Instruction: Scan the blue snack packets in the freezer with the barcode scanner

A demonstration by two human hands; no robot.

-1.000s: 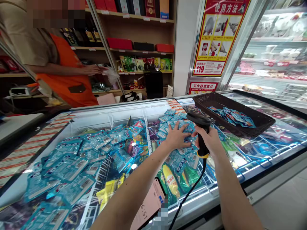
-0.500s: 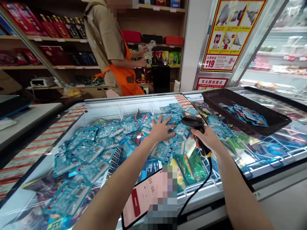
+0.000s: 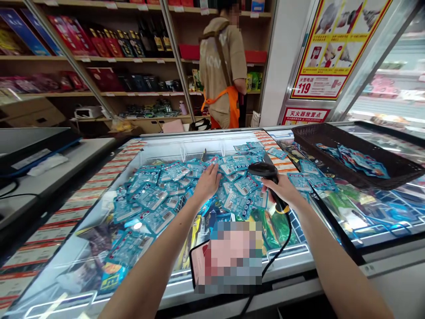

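My right hand (image 3: 286,189) is wrapped round the handle of a black barcode scanner (image 3: 263,170), its head over the blue packets and its cable hanging down toward me. My left hand (image 3: 207,182) lies on the packets with its fingers stretched out and close together; I see nothing held in it. Many small blue plastic packets (image 3: 151,197), several with barcodes facing up, are spread across the glass top of a chest freezer (image 3: 122,153). A phone (image 3: 198,266), partly blurred out, lies on the glass nearer to me.
A dark brown basket (image 3: 403,170) with more blue packets stands on the freezer at the right. Packaged goods show under the glass. At the left is a counter (image 3: 96,148). Behind the freezer a person in an orange apron (image 3: 221,99) faces shelves of boxes and bottles.
My left hand has moved left over the packets, and its spread fingers have come together. The scanner stays in my right hand. The person behind has turned away; the view has swung left.
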